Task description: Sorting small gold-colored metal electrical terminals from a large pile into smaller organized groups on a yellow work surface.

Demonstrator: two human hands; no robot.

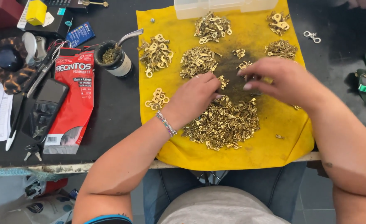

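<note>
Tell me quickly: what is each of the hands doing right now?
Left hand: fingers curled onto the big pile of brass terminals; whether it grips one cannot be told.
Right hand: fingertips pinched together over the yellow cloth; anything held is hidden.

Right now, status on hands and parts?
Left hand and right hand picking at big brass terminal pile. Sorted piles around on yellow cloth. Nothing blocking.

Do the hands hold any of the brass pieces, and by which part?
It cannot be told. Both the left hand and the right hand rest fingers-down among small brass terminals on the yellow cloth; the fingertips hide any hold.
</note>
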